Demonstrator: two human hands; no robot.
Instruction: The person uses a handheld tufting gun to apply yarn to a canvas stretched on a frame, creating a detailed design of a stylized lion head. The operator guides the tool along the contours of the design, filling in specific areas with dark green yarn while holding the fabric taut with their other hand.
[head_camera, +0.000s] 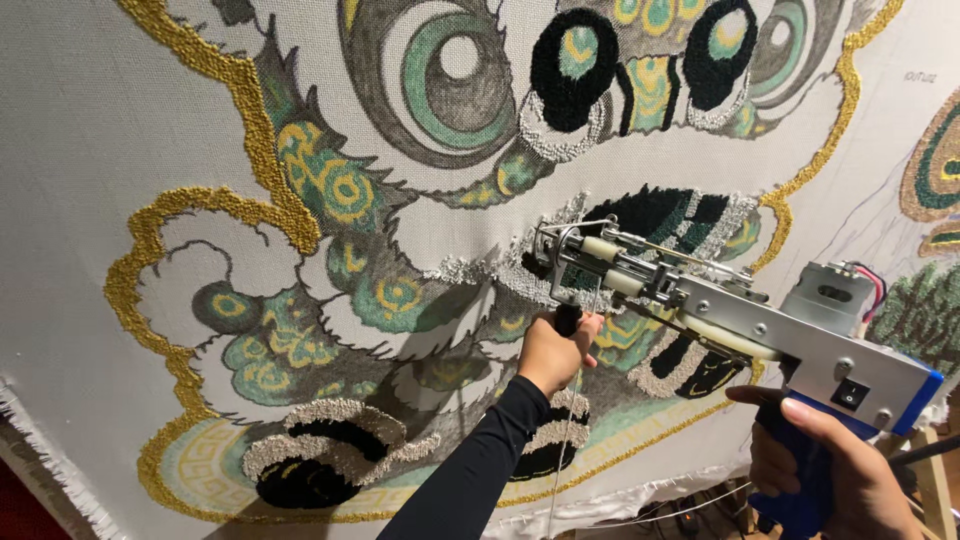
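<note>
A silver and blue tufting gun points its needle end at a stretched white cloth bearing a lion-head design in gold, green, black and grey. My left hand, in a black sleeve, grips the gun's black front handle below the needle. My right hand wraps the blue rear grip, index finger stretched along it. The needle tip meets the cloth at a grey-white tufted patch by the mouth of the design. A thin white yarn hangs down from the gun.
Tufted black and cream curls sit at the lower part of the cloth. Its frayed bottom edge runs along the frame. Another tufted green and gold patch shows at the right. Cables lie below.
</note>
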